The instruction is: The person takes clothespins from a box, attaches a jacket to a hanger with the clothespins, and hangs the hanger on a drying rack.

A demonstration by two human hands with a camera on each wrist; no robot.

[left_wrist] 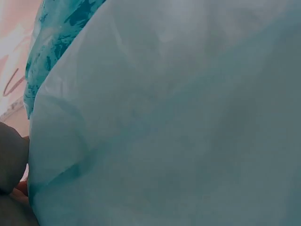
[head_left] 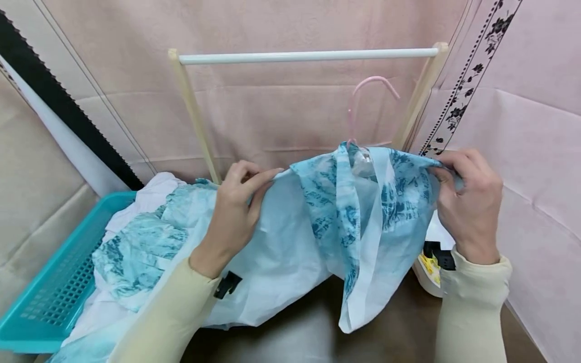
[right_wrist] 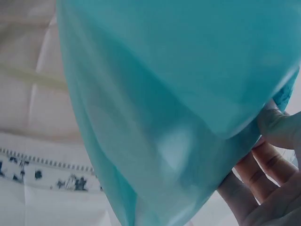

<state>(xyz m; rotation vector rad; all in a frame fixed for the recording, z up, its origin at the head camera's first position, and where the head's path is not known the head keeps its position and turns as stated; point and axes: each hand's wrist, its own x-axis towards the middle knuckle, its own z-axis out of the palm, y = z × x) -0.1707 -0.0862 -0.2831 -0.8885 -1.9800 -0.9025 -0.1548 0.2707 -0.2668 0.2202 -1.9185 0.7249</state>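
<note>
A light blue and white garment [head_left: 290, 237] with a darker blue print hangs in front of me. The pink hook of a hanger [head_left: 373, 78] rises from its neck; the cloth hides most of the hanger. My left hand [head_left: 231, 217] pinches the garment's upper edge between thumb and fingers, left of the printed part. At the opposite end my right hand [head_left: 469, 201] pinches the upper right corner. In the right wrist view, thumb and fingers [right_wrist: 273, 165] grip the cloth's edge. Pale cloth fills most of the left wrist view, with part of the left hand [left_wrist: 11, 160] at its border.
Behind the garment stands a rack with a white bar [head_left: 308, 56] and cream posts. To the left, a turquoise basket [head_left: 50, 297] holds more white and blue printed cloth [head_left: 140, 247]. A white container [head_left: 428, 285] with yellow contents sits by my right wrist. Pale fabric walls surround the space.
</note>
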